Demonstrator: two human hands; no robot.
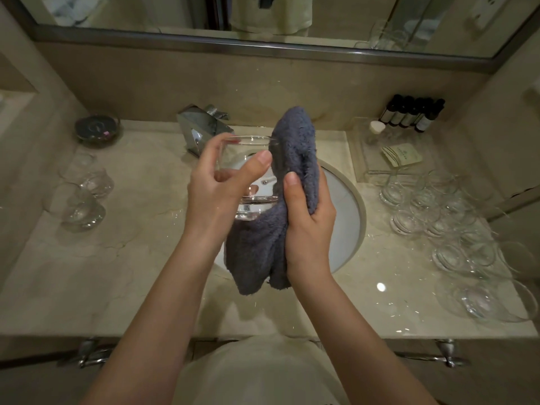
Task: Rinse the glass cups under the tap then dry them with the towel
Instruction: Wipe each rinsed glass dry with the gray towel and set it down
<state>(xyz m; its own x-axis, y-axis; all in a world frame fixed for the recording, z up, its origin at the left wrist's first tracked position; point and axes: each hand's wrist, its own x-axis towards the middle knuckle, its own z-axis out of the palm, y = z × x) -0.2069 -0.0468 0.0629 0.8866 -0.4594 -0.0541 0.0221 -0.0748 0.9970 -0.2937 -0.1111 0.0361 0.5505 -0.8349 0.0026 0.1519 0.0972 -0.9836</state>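
Over the white sink basin (349, 217) my left hand (216, 188) grips a clear glass cup (248, 171), thumb on its near wall and fingers round the far side. My right hand (306, 220) clutches a grey-blue towel (263, 244) that wraps the cup's right side and base and hangs below both hands. The chrome tap (198, 127) stands behind the cup, and I see no water running from it. Several glass cups (444, 217) crowd the counter on the right, and three more glass cups (83, 197) sit on the left.
A marble counter (131, 273) surrounds the basin. At the back left is a dark soap dish (98, 131). Back right holds a clear tray (380, 159) with a sachet and a row of dark toiletry bottles (412, 112). A mirror (263, 16) spans the wall.
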